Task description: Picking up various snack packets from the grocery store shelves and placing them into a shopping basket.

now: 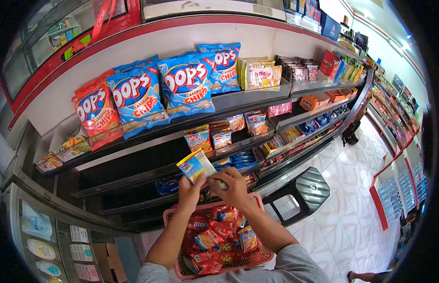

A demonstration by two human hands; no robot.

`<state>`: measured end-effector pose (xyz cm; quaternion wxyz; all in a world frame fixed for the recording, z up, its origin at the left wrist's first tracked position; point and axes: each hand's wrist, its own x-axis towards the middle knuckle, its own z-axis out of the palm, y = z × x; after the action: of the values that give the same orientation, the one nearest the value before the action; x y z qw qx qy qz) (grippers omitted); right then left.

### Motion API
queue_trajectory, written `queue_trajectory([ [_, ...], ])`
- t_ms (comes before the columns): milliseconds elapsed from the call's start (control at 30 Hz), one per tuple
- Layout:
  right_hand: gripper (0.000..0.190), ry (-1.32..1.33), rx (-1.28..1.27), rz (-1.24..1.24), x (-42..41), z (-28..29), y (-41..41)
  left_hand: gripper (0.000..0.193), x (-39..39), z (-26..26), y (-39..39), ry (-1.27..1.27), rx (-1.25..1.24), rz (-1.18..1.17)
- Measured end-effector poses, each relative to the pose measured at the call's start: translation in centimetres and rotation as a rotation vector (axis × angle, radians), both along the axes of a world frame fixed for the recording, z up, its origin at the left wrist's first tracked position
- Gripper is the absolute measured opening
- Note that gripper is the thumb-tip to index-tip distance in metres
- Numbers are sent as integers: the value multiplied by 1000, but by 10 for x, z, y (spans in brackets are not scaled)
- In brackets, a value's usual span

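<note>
My left hand [190, 194] holds a Malkist biscuit pack [191, 166], tilted, in front of the lower shelves. Against the pack's right side lies a pale, thin material [207, 167], perhaps cloth or plastic; I cannot tell which. The fingers of my right hand [232, 185] are curled around a crumpled whitish part of what seems the same material, close beside the pack. Under my forearms, a pink plastic basket [259, 203] holds many red biscuit packs [209, 237]. More Malkist packs [198, 139] stand on the shelf just beyond my hands.
Bags of cassava chips [186, 83] and wafer packs [263, 76] fill the upper shelf [240, 102]. A black plastic step stool [313, 191] stands on the tiled floor [350, 201] to the right. At left is a glass-fronted cabinet [12, 212] with bottles. Part of a person's foot [357, 276] shows at lower right.
</note>
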<state>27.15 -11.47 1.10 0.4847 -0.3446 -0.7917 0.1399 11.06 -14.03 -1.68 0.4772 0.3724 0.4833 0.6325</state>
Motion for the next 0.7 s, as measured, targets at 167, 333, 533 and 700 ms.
queue_trajectory([
  [167, 21, 33, 7, 6, -3, -1, -6, 31, -4, -2, 0, 70, 4, -1],
  [333, 21, 33, 28, 43, -6, 2, -7, 34, -2, -4, -2, -116, -68, -32],
  [533, 18, 96, -1, -133, 2, 1, 6, 35, 1, 9, -4, -319, -7, -48],
  [700, 12, 114, 61, -44, -1, 6, -2, 36, -2, 3, -3, -313, -44, -48],
])
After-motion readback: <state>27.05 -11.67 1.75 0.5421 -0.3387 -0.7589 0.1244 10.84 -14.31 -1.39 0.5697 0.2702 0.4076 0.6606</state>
